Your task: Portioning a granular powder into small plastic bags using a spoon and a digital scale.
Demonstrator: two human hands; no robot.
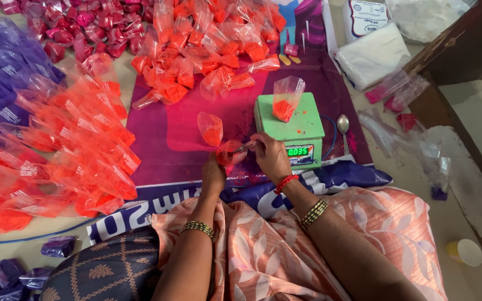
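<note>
my left hand (213, 177) pinches a small clear pouch of orange powder (229, 152) just left of the green scale (297, 129). right hand (270, 158) fingers pressed on a spoon (245, 147) at the pouch mouth. another pouch (285, 99) sits on the scale.

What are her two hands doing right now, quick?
Left hand: closed, holding a small bag of orange powder.
Right hand: closed, pinching a small spoon at the bag's mouth.

Packets and a lit screen

Orange powder packets (85, 139) heaped left — one clear pouch (285, 100) stands atop the green scale, whose screen (298, 151) glows green.
</note>
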